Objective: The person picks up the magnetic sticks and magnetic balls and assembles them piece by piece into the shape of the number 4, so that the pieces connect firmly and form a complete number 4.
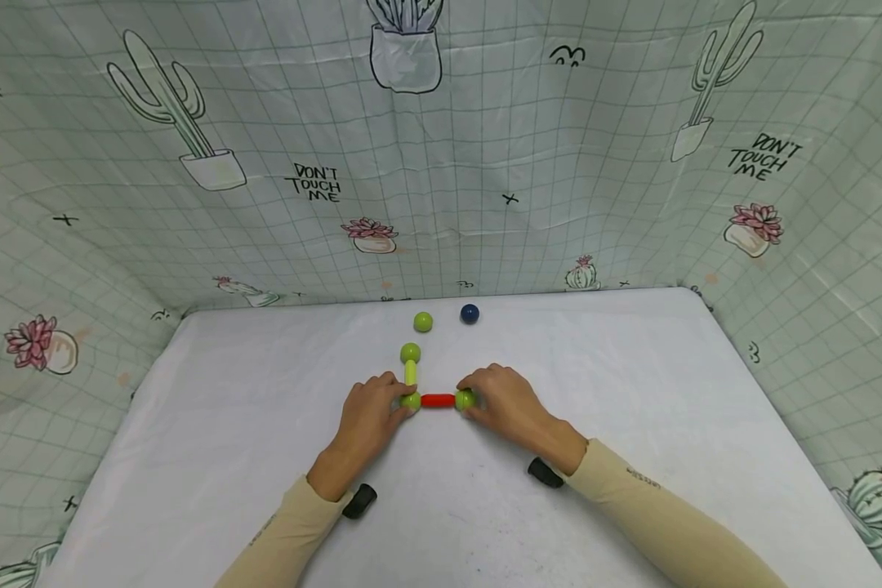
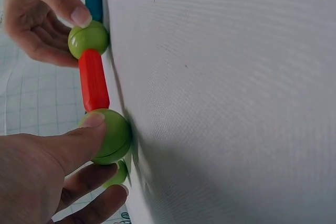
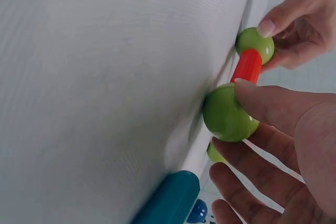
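A red rod (image 1: 438,401) lies crosswise on the white table with a green ball at each end. My left hand (image 1: 370,407) pinches the left green ball (image 1: 411,402) between thumb and fingers. The right green ball (image 3: 227,114) is pinched by my right hand (image 1: 512,404). From the left ball a yellow-green rod (image 1: 411,372) runs away from me to another green ball (image 1: 410,353). A teal rod (image 3: 170,198) lies near my right hand; in the head view it cannot be made out.
At the table's far side sit a loose green ball (image 1: 422,322) and a dark blue ball (image 1: 469,314). A cloth printed with cacti (image 1: 441,171) hangs behind and beside the table (image 1: 228,457). Black devices (image 1: 360,501) are strapped at both wrists.
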Motion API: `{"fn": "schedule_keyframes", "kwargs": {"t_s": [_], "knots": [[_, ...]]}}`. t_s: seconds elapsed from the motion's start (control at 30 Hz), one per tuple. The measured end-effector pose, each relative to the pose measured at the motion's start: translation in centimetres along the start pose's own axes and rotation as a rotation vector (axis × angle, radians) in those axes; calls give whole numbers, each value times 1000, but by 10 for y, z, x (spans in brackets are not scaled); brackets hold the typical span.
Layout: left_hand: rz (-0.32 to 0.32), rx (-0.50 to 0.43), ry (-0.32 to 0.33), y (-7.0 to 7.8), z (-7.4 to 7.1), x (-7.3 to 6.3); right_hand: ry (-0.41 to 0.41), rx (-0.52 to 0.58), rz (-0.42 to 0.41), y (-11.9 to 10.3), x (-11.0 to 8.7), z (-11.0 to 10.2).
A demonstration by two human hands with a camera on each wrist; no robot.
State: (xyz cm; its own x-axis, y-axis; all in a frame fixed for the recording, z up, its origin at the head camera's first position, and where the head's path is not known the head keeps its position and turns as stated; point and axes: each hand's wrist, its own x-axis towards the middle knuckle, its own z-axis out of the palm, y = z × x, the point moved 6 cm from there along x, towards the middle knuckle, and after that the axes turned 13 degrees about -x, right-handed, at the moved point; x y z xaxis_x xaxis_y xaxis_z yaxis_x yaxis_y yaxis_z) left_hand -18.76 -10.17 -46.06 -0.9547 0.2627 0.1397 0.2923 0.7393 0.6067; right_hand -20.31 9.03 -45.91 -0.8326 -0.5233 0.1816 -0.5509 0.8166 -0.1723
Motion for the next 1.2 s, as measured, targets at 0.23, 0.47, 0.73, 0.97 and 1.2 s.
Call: {"fn": "schedule_keyframes", "kwargs": {"t_s": [0.23, 0.47, 0.73, 0.97, 1.2], "knots": [[1, -11, -1, 0, -1, 0, 35, 24, 49, 16, -6, -12], [-5, 19, -6, -1, 0, 1, 57, 13, 120, 45, -14, -18], [-17, 19, -13, -2, 1, 1, -7, -13, 155, 65, -20, -12], [-21, 18, -11, -1, 2, 2, -8, -64, 92, 66, -18, -11], [-26, 20, -15, -1, 2, 1, 50, -176, -107, 61, -15, -12]]}}
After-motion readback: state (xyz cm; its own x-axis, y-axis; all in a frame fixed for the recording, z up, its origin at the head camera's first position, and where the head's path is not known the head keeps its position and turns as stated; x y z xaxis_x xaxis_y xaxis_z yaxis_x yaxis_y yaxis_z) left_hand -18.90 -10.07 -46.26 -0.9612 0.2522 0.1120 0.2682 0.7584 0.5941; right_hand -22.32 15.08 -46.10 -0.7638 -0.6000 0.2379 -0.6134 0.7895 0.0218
